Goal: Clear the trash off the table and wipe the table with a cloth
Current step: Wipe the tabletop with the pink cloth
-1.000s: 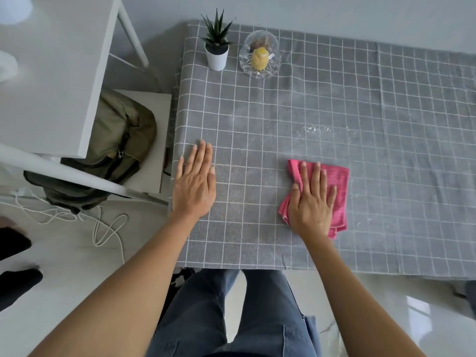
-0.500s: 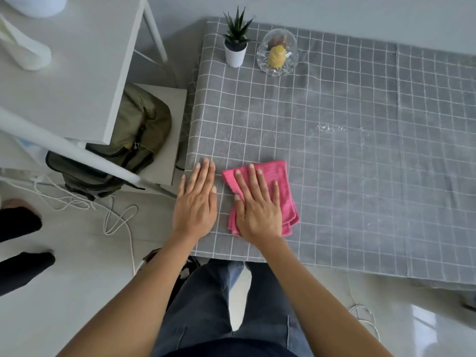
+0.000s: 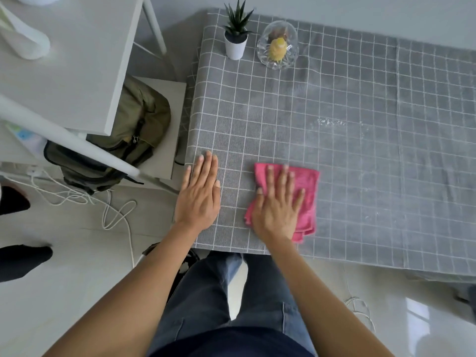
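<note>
A folded pink cloth point(image 3: 307, 185) lies on the table point(image 3: 360, 176), which is covered by a grey checked tablecloth, near its front edge. My right hand point(image 3: 277, 206) presses flat on the cloth with fingers spread, covering its left half. My left hand point(image 3: 199, 191) rests palm down on the tablecloth at the table's front left corner, fingers together, holding nothing. A pale streak of residue point(image 3: 332, 122) shows on the cloth surface beyond my right hand.
A small potted succulent point(image 3: 235, 32) and a cut-glass dish point(image 3: 278, 47) with a yellow item stand at the far left. Left of the table are a white desk point(image 3: 64, 60), an olive backpack point(image 3: 123, 143) on a stool and cables point(image 3: 113, 210) on the floor.
My right hand slid the pink cloth left until it lay beside my left hand, then back to the right. My left hand stayed planted at the corner.
</note>
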A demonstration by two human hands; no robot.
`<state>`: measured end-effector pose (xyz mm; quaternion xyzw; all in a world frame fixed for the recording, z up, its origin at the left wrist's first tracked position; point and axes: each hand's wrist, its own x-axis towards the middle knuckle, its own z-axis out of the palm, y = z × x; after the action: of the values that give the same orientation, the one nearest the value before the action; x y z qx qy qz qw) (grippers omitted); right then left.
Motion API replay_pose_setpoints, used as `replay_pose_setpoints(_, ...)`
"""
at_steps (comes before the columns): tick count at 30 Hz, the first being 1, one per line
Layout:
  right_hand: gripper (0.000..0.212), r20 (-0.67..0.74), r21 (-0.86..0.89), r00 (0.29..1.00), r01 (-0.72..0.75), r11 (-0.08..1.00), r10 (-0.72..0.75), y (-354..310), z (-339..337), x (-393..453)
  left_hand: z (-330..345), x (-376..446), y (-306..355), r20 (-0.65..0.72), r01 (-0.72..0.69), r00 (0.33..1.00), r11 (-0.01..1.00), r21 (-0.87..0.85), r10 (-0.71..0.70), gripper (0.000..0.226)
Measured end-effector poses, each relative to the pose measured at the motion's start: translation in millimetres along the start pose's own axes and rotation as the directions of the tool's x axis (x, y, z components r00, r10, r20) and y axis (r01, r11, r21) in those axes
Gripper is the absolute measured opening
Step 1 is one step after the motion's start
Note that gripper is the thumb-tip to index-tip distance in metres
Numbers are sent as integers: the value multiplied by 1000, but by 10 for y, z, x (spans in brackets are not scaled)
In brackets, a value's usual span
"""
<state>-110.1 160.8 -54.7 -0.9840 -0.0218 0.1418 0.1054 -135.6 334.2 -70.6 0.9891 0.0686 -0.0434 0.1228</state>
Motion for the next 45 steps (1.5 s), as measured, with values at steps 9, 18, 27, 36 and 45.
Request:
replay_pose_setpoints(9,53,-21,-7,951,308,951,-308,130,82,-183,-38,-12,-1,-11,-12,1000,998,-54,12,57)
replay_pose_setpoints(18,57,-39,19,999,-33,999,34,473,-34,-116,-18,-3,-14,6,4,1000,999,-39,-3,57)
replay_pose_setpoints(27,54,-5,25,982,187,982,-187,-19,15,103,-53,368,6,-7,0,1000,998,-58,-1,59)
replay_pose_setpoints(36,54,-67,37,992,-104,994,106,493,-325,1024,-169,1505,69,1,-22,1000,998,-52,22,53)
replay_pose_setpoints(45,54,-93,131,970,-210,969,223,151,-457,1695,-159,1853,-117,-42,-20,999,998,-52,17,53)
